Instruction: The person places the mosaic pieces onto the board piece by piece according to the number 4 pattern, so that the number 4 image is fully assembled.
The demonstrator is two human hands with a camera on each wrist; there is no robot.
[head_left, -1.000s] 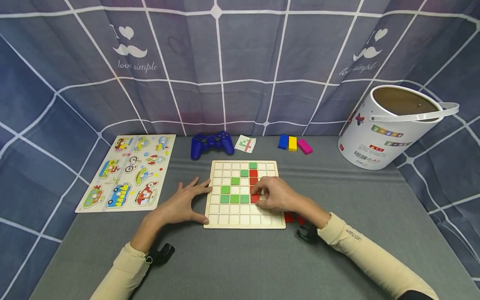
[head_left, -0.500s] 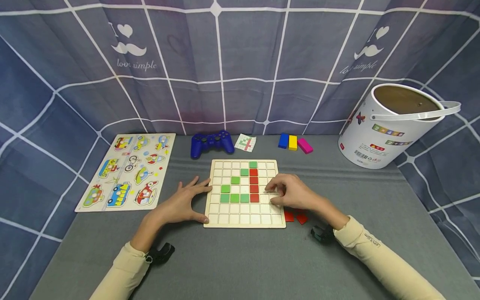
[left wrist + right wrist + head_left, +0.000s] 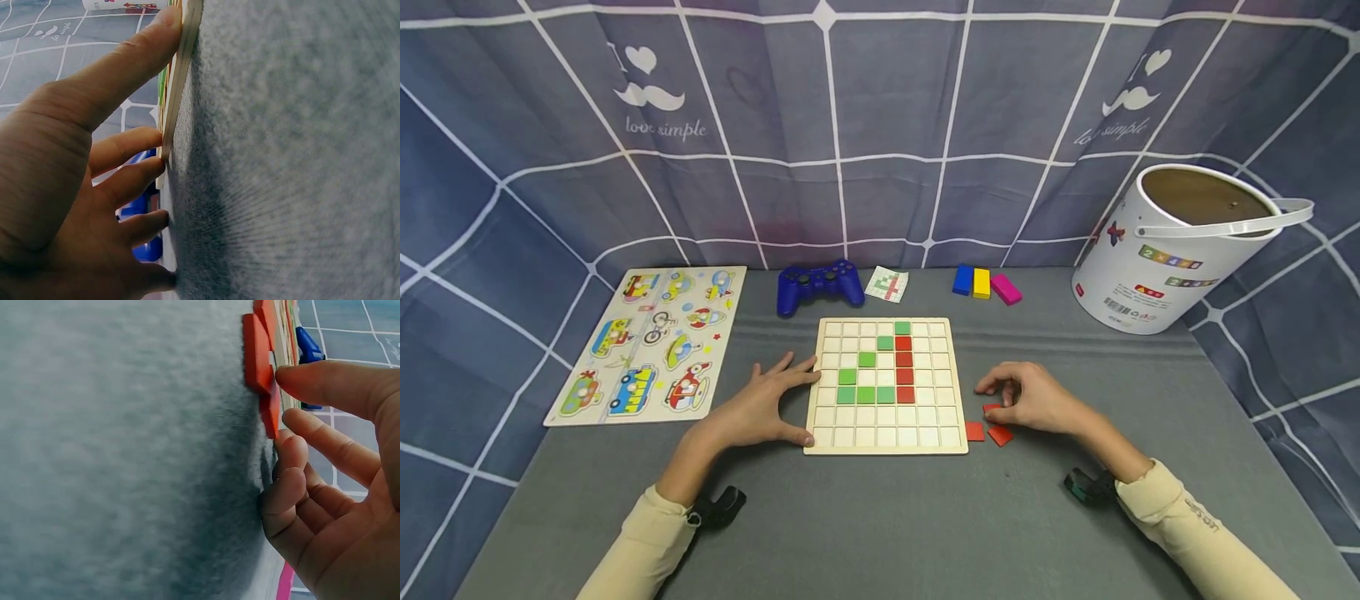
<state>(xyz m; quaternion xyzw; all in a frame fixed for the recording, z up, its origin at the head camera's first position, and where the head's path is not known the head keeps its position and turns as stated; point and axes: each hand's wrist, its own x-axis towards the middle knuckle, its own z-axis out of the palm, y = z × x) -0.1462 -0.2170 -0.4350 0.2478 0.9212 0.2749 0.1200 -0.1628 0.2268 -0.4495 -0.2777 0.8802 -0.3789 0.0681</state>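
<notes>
A square wooden grid board (image 3: 855, 437) lies flat at mid-table. Green tiles (image 3: 867, 359) form a diagonal and a row on it, and red tiles (image 3: 904, 359) fill part of one column. Fingers spread, my left hand (image 3: 752, 408) steadies the board's left edge; the thumb rests on its near corner (image 3: 165, 19). My right hand (image 3: 1033, 398) is right of the board, over three loose red tiles (image 3: 1000, 435). Its thumb and index fingertip are apart, right at one red tile (image 3: 270, 412), which the thumb partly covers in the head view. The other right fingers are bent.
Behind the board lie a blue game controller (image 3: 820, 286), a small pattern card (image 3: 887, 284) and blue, yellow and pink blocks (image 3: 981, 283). A vehicle picture puzzle (image 3: 651, 346) occupies the left. At the back right stands a white bucket (image 3: 1138, 275) with a handle.
My right hand has left the lowest red tile in the board's column and moved right to the loose red tiles. The left hand has stayed at the board's edge.
</notes>
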